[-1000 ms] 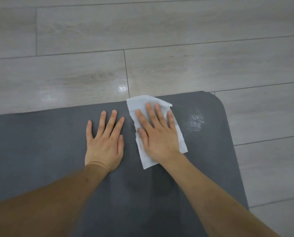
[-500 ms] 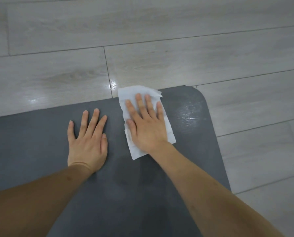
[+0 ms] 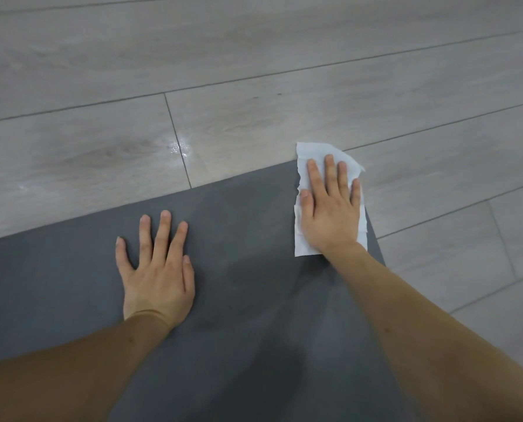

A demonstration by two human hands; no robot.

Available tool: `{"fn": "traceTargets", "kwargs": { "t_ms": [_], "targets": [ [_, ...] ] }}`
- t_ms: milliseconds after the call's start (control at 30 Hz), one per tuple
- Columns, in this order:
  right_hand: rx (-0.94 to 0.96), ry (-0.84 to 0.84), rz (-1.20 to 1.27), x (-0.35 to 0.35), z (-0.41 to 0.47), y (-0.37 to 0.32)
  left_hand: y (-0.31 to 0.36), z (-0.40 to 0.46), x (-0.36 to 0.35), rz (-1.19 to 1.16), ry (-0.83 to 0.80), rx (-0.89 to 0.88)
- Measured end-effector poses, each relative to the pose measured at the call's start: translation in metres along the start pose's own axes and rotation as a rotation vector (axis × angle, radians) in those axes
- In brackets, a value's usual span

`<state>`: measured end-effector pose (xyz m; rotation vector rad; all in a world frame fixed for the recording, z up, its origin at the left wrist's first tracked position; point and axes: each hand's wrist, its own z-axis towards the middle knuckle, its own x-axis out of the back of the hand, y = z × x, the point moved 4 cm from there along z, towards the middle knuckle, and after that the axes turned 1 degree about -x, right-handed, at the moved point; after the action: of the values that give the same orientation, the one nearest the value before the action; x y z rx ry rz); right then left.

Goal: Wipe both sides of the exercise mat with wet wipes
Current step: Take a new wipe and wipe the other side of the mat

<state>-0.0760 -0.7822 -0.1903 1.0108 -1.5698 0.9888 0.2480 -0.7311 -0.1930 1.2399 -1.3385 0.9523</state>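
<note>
Right hand lying flat, fingers straight, pressing white wet wipe onto far right corner of grey exercise mat, at 1 o'clock. Wipe overhanging mat edge onto wooden floor. Left hand resting flat on mat at 9 o'clock of wipe, fingers spread, holding nothing.

Dark grey exercise mat spread on pale wood-look plank floor, far edge running diagonally across the view. Left hand flat on the mat, fingers straight and slightly fanned, palm down. Right hand flat on a white wet wipe, fingers straight, pressing it onto the mat's far right corner. Wipe's far end hanging past the mat's edge onto the floor. Glossy patch on a floor plank beyond the mat.
</note>
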Motion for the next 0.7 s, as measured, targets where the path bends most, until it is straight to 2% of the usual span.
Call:
{"fn": "traceTargets", "kwargs": {
  "t_ms": [700],
  "targets": [
    [0.043, 0.019, -0.068, -0.0072, 0.0028, 0.0011, 0.0029, 0.0020, -0.0006, 0.006, 0.040, 0.004]
  ]
}}
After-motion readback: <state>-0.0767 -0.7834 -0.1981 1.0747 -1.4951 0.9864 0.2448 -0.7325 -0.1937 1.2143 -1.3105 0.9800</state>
